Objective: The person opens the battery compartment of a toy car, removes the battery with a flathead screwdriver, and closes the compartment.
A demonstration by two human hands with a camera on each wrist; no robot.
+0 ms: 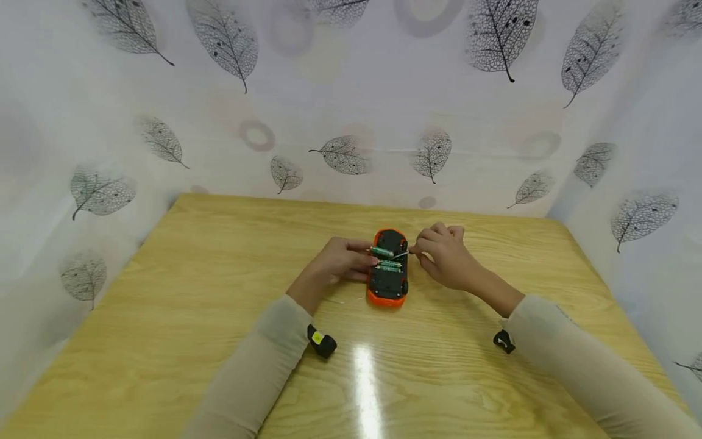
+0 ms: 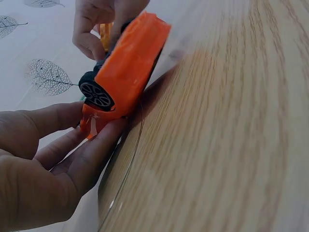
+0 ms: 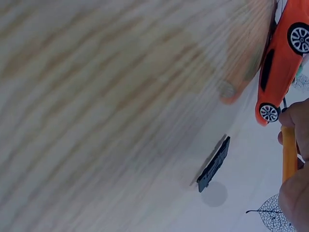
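An orange toy car (image 1: 387,301) lies upside down on the table, its black underside facing up. Several green batteries (image 1: 389,266) show across the middle of that underside, one of them slightly apart from the others. My left hand (image 1: 341,261) holds the car by its left side, thumb and fingers against the orange body (image 2: 130,63). From the right, my right hand (image 1: 445,255) grips a screwdriver by its orange handle (image 3: 289,152). Its thin metal shaft (image 1: 401,254) reaches over the underside, the tip beside the separate battery.
A small flat black plate (image 3: 213,164), like a battery cover, lies on the table near the right hand. A thin clear strand (image 2: 126,176) curves over the wooden table (image 1: 230,256) by the left hand. Leaf-patterned cloth (image 1: 351,91) stands behind the table's far edge.
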